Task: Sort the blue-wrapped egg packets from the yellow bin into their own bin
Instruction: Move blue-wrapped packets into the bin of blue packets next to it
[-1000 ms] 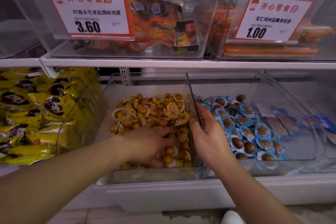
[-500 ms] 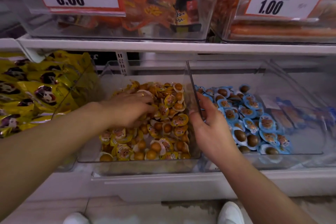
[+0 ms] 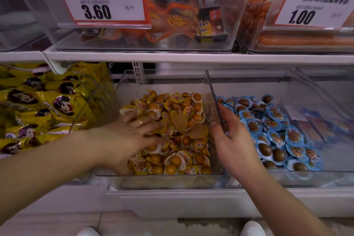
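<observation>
two clear bins sit mid-frame on the lower shelf: the left hand (image 3: 126,136) lies flat, fingers spread, on yellow packets in the yellow bin (image 3: 162,177), while the right hand (image 3: 232,138) pinches the dividing wall (image 3: 215,99) beside the blue-wrapped egg packets (image 3: 275,132) at right.

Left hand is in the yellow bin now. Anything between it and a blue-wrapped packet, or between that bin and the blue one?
No blue packet shows among the yellow packets under the left hand; any stray would be buried beneath them. Between the yellow bin and the blue bin stands the clear divider wall, which the right hand grips at its edge.
</observation>
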